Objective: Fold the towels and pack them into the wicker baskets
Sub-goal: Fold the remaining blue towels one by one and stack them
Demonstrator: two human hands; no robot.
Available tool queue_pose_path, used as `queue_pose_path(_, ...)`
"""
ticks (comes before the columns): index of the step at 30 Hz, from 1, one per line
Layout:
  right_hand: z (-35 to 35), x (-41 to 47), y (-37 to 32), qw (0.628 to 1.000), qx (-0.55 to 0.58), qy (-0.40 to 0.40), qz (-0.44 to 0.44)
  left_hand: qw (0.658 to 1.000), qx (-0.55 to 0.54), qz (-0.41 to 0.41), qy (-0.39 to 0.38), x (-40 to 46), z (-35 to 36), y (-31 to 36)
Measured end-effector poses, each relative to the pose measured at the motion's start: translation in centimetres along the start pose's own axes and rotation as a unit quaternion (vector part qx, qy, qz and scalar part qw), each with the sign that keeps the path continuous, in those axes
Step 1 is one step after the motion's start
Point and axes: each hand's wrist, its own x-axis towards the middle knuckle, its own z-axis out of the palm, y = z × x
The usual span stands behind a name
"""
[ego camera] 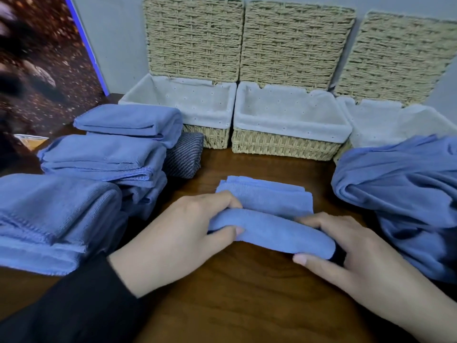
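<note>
Both hands grip towel roll | left hand left end | right hand right end

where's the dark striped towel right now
In the head view, the dark striped towel sits left of centre on the table, wedged between the folded blue stacks and the leftmost basket.
</note>
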Motion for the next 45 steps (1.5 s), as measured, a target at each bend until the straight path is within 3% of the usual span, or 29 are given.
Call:
queue_pose_path(7,-0.1,-0.1,-1.6,0.964,0.245,0.089,0.051,0.978,-0.158,-0.123,0.057,0.0,-0.1,1.2)
queue_pose_path(9,0.8,0.3,-1.3,0.967,0.198,0.142,0.072,0.982,-0.106,-0.144,0.066,0.3,0.7,0.8)
queue_pose_path(11,1.6,1.2,-0.8,0.979,0.076,0.186,0.037,0.987,0.009,-0.131,0.089,0.7,1.3,0.1)
queue_pose_path(13,2.1,2.0,-0.3,0.978,-0.035,0.203,-0.016,0.984,0.114,-0.072,0.12,1.0,1.1,-0.2)
queue_pose_path(15,2.5,2.2,0.3,0.97,-0.097,0.21,-0.072,0.984,0.141,0.01,0.11,0.8,0.5,0.1)
queue_pose_path(18,2.5,1.7,0.4,0.979,-0.09,0.139,-0.121,0.98,0.172,0.091,-0.042,0.2,0.5,0.8)
queue_pose_path(21,1.4,1.1,0.0,0.996,-0.042,0.025,-0.071,0.961,0.21,0.023,-0.18,-0.2,0.6,0.6)
queue_pose_path(26,0.7,1.7,0.0,0.987,-0.113,-0.115,-0.004,0.953,0.211,-0.007,-0.215,0.3,0.7,0.2)
queue_pose_path(30,0.4,1.9,-0.5,0.993,-0.099,-0.061,0.006,0.963,0.201,0.013,-0.18,0.7,1.1,-0.7)
queue_pose_path(33,0.2,1.5,-1.5,0.999,-0.022,-0.011,0.035,0.976,0.175,0.034,-0.123,0.8,1.1,-1.2)
queue_pose_path(36,0.5,0.9,-2.0,0.992,0.083,0.062,0.076,0.997,0.043,-0.013,-0.059,0.5,0.7,-1.0)
queue_pose_path(42,0.8,1.8,-4.2,0.939,0.231,0.213,0.141,0.969,-0.213,-0.101,0.069,0.6,0.3,1.8)
queue_pose_path(45,0.4,3.1,-6.1,0.897,0.337,0.222,0.182,0.952,-0.235,-0.129,0.145,1.6,-1.1,3.3)
